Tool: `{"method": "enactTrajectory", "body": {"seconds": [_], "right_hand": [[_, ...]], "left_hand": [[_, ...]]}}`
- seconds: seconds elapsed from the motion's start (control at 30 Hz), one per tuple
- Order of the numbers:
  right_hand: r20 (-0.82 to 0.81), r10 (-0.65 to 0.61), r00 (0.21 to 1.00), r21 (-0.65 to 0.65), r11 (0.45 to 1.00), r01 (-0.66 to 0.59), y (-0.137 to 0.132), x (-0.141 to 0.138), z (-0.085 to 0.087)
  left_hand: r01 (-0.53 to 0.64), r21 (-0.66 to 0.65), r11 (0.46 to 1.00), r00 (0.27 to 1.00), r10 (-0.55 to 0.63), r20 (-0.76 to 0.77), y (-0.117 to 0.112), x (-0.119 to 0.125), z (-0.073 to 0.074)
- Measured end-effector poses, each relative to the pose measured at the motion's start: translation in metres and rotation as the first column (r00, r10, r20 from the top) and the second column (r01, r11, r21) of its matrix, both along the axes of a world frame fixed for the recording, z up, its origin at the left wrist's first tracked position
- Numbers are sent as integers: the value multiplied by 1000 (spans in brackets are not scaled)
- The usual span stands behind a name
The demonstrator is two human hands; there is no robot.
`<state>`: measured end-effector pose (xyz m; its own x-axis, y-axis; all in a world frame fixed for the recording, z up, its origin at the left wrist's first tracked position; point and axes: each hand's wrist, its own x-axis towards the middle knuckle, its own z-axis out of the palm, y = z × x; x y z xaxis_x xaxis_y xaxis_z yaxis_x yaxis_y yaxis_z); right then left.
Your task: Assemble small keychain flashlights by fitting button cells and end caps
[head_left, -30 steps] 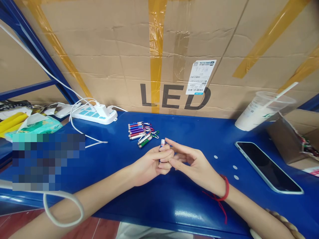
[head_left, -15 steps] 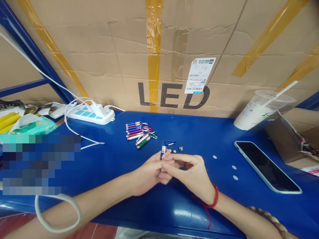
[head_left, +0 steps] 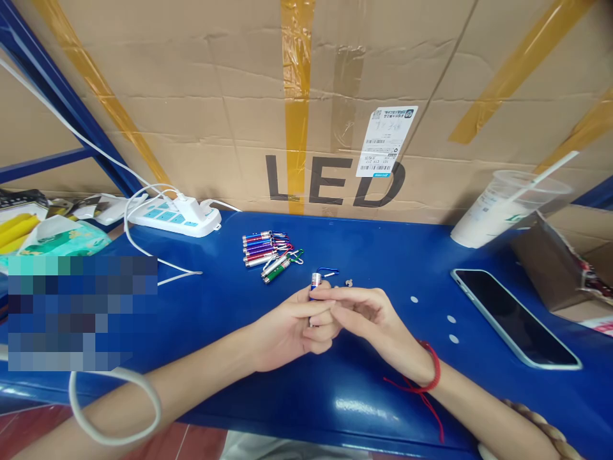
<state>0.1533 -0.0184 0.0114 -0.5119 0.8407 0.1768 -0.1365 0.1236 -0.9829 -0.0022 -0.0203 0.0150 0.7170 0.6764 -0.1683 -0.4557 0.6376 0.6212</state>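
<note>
Left hand (head_left: 292,322) curls around a blue mini flashlight (head_left: 315,282). Right hand (head_left: 380,319), loosely bent, touches the left fingers, its hold unclear.

Desk (head_left: 287,399): in front of the carton (head_left: 201,96), its far edge along it
Power strip (head_left: 177,219): back left on the desk, near the carton
Packets (head_left: 67,233): far left, left of the power strip
Torch row (head_left: 268,252): right of the power strip, beyond the hands
Held torch (head_left: 315,281): in the left hand (head_left: 292,319), right hand (head_left: 378,313) just beside
Carabiner (head_left: 330,273): just behind the held torch
Small part (head_left: 349,282): right of the carabiner
Discs (head_left: 451,319): between right hand and phone (head_left: 517,319)
Phone: right side, before the cup (head_left: 488,214)
Cup: back right, near the carton
Open box (head_left: 550,268): far right, behind the phone
</note>
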Motion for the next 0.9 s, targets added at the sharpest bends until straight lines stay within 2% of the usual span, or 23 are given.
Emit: {"method": "enactTrajectory", "body": {"seconds": [0.2, 0.37, 0.57, 0.63, 0.7, 0.73, 0.77, 0.8, 0.83, 0.87, 0.9], "right_hand": [[83, 31, 996, 29, 999, -34, -2, 2, -3], [46, 63, 997, 51, 997, -66, 2, 4, -4], [75, 85, 994, 51, 995, -89, 4, 3, -3], [152, 38, 988, 78, 996, -50, 7, 3, 0], [235, -151, 960, 172, 979, 112, 18, 9, 4], [246, -306, 920, 249, 937, 245, 26, 16, 6], [222, -484, 847, 343, 852, 397, 36, 27, 6], [179, -643, 744, 439, 729, 525, 48, 41, 6], [111, -790, 603, 512, 565, 647, 60, 58, 6], [69, -888, 455, 551, 414, 725, 72, 78, 4], [50, -948, 314, 566, 286, 773, 83, 99, 2]], "left_hand": [[0, -38, 999, 1000, 0, -10, 0, -1, 2], [30, -42, 999, 1000, -31, -6, 1, -4, 4], [6, -43, 999, 1000, -6, 10, 7, -3, -4], [-18, -54, 998, 1000, 19, 12, 11, -3, -9], [-71, -82, 994, 996, 75, 43, 15, -4, -11], [-98, -89, 991, 994, 103, 48, 17, -4, -11], [-114, -93, 989, 991, 120, 52, 18, -4, -11], [-126, -95, 987, 990, 131, 54, 19, -5, -10], [-133, -92, 987, 989, 138, 55, 19, -5, -9], [-134, -89, 987, 989, 139, 58, 19, -5, -8], [-132, -83, 988, 989, 137, 60, 18, -5, -7]]}}
